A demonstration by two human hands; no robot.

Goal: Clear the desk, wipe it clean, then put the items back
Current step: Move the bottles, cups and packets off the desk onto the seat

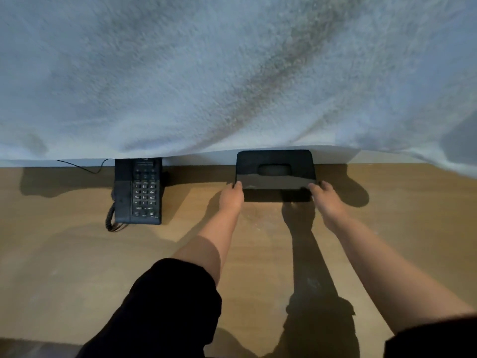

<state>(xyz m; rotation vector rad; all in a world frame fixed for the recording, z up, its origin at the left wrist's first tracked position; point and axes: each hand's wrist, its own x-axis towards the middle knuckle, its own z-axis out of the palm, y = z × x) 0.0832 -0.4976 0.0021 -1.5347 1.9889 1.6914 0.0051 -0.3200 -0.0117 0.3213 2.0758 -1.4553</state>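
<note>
Left hand (231, 195) and right hand (325, 195) gripping opposite ends of glossy black rectangular tray (275, 174), brown wooden desk (77, 254), black corded telephone (139, 193) left

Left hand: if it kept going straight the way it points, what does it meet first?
The black box: the left hand grips its left end. Beyond that, probably the pale wall behind the desk.

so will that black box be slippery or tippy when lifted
The black box looks glossy, so probably stiff and a bit slippery. It is wide and low, so unlikely to tip or roll. The left hand and right hand grip its two ends, which should keep it level.
</note>
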